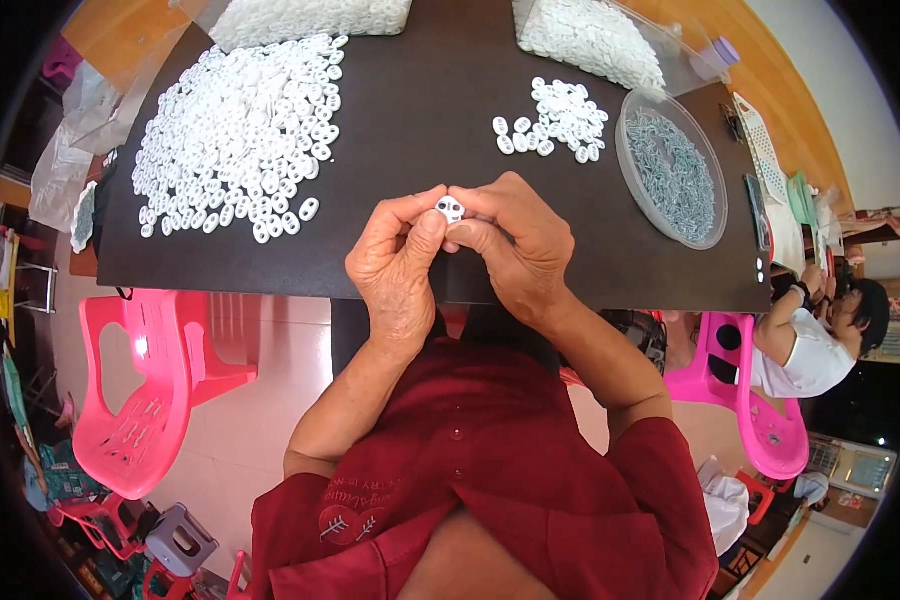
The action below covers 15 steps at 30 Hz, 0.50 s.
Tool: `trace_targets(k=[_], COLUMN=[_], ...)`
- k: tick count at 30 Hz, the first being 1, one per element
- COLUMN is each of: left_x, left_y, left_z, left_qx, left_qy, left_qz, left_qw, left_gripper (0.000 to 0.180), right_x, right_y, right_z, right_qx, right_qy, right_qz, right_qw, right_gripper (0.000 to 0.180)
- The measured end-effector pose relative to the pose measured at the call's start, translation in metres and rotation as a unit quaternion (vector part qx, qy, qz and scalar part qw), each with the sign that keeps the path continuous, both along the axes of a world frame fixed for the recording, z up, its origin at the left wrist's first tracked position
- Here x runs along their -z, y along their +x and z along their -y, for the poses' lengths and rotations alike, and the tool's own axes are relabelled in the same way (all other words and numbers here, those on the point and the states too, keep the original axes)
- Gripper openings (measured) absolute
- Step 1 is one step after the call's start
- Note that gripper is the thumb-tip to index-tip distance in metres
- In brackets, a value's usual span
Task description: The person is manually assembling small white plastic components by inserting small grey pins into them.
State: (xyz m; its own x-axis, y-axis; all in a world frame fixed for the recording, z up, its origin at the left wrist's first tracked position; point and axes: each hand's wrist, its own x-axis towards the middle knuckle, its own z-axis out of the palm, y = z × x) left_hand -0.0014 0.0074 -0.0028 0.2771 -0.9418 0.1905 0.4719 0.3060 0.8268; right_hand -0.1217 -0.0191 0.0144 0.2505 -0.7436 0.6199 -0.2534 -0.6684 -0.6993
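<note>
Just above the table's near edge, my left hand [395, 265] and my right hand [520, 245] meet, thumbs and forefingers pinching one small white plastic piece [450, 207] with dark holes. Both hands are closed on it, and the fingers cover part of its rim. A large heap of white two-holed oval pieces [235, 130] spreads over the table to the left. A smaller pile of similar white pieces [570, 115] lies ahead on the right. Beside that pile stands a round clear tub [626, 150] full of small silvery screws [670, 170].
The dark brown table [420, 110] carries a clear bin of white pieces [310, 18] far left and another bin of white parts [590, 45] far right. Pink plastic chairs [160, 390] stand at the left and right. Another person [810, 350] sits at the right.
</note>
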Motion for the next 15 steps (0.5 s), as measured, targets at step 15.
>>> trace_targets(k=[15], left_x=[0.003], left_y=[0.002], left_z=[-0.009], left_qx=[-0.054], left_qy=[-0.037], left_qz=[0.036], left_qw=[0.997], left_gripper=[0.019], right_x=[-0.002], right_y=[0.012], right_z=[-0.006], right_qx=[0.024], right_qy=[-0.071], right_qz=[0.005], right_qw=[0.997], right_gripper=[0.029])
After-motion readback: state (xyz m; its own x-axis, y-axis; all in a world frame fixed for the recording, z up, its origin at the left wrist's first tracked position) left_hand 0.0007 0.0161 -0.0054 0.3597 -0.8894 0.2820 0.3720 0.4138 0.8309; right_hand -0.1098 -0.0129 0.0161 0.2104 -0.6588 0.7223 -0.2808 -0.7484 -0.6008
